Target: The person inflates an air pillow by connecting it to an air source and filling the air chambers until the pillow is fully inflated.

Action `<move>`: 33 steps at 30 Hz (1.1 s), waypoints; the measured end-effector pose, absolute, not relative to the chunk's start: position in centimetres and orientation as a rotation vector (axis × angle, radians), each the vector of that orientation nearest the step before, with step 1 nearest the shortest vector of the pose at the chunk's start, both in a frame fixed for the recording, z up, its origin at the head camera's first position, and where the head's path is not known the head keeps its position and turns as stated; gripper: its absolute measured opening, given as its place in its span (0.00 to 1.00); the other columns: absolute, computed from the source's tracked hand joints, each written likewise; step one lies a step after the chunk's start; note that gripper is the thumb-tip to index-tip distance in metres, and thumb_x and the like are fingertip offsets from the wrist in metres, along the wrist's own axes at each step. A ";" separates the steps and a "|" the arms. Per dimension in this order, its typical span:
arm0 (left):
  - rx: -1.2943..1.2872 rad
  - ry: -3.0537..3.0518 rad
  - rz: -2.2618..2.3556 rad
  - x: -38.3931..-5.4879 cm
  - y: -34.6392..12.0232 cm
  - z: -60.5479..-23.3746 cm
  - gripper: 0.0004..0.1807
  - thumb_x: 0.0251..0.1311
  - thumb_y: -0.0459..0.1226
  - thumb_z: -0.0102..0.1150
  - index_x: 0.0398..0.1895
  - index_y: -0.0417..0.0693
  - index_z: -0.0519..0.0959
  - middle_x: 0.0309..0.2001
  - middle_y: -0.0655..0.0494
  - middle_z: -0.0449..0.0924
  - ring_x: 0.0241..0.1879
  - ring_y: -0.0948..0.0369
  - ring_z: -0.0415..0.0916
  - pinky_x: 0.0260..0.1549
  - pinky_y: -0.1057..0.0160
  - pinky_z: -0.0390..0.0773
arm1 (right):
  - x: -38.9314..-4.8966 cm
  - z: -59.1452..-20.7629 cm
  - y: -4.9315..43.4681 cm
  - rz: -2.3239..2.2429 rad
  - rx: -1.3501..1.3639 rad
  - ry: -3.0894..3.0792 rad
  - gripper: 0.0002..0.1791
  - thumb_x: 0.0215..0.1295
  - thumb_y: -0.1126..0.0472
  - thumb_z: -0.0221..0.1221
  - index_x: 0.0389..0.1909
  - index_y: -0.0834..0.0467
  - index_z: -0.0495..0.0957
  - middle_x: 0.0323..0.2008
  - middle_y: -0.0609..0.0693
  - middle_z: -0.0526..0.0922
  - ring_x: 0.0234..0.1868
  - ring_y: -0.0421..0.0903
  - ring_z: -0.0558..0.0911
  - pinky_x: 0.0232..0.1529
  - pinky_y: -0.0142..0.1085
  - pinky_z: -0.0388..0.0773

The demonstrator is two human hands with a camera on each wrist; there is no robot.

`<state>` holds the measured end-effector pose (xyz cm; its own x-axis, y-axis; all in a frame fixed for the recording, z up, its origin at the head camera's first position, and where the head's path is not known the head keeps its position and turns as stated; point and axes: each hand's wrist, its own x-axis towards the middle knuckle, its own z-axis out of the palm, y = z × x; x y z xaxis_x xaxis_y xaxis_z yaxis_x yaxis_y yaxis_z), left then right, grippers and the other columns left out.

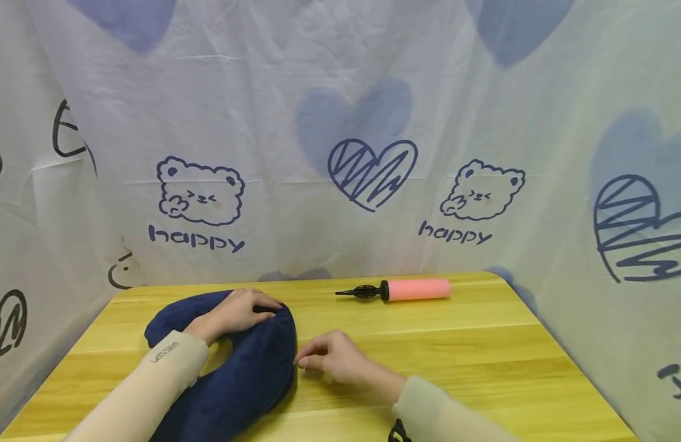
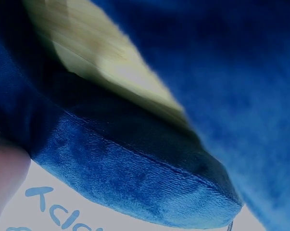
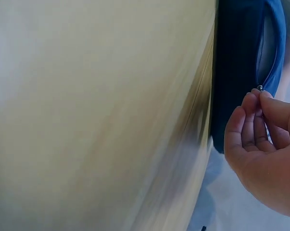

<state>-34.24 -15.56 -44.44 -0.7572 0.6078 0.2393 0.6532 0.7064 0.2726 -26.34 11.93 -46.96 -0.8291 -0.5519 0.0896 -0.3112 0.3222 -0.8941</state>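
Observation:
A navy-blue, plush U-shaped neck pillow (image 1: 257,368) lies on the left part of the table. My left hand (image 1: 241,310) grips its far part from above, with a small black patch showing between thumb and fingers. At the pillow's right side, my right hand (image 1: 335,356) pinches a small zipper pull (image 3: 260,88) between thumb and forefinger. The zipper stands partly undone above the pull, and a paler lining (image 3: 267,48) shows in the gap. The left wrist view is filled mostly by the pillow's blue fabric (image 2: 120,163).
A hand pump (image 1: 418,289) with a pink barrel and black nozzle lies at the back of the wooden table (image 1: 484,350), right of the pillow. A white printed curtain (image 1: 285,141) hangs behind and along the sides. A black item (image 1: 398,431) shows by the right sleeve.

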 end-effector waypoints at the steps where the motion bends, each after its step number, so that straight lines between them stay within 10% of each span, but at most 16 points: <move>1: -1.022 -2.783 -0.526 -34.3 -15.6 -44.5 0.16 0.69 0.37 0.65 0.57 0.49 0.87 0.55 0.49 0.87 0.56 0.46 0.82 0.56 0.40 0.78 | -26.1 -47.0 12.0 -1.510 -0.783 2.350 0.04 0.69 0.65 0.67 0.37 0.59 0.91 0.34 0.49 0.90 0.33 0.36 0.83 0.36 0.29 0.78; 33: -0.980 -2.790 -0.556 -34.8 -15.8 -45.2 0.16 0.68 0.38 0.66 0.58 0.50 0.87 0.55 0.51 0.87 0.56 0.46 0.83 0.57 0.41 0.78 | -20.2 -46.8 10.2 -1.564 -0.804 2.023 0.07 0.71 0.65 0.65 0.41 0.61 0.91 0.37 0.49 0.91 0.36 0.35 0.86 0.39 0.27 0.80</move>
